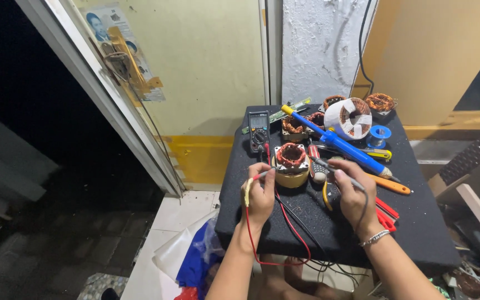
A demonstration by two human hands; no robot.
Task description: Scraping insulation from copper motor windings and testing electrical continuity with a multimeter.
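My work sits on a black, rough-felted table (418, 233). At its middle a copper-wound stator (291, 155) rests on a yellow tape roll. My left hand (260, 194) is clenched round the red probe (262, 175), my right hand (351, 191) pinches the black probe (329, 166), both tips at the windings.

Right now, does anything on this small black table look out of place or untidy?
Yes. The blue soldering tool lies slanted across other tools, and the red wire hangs over the table's front edge.
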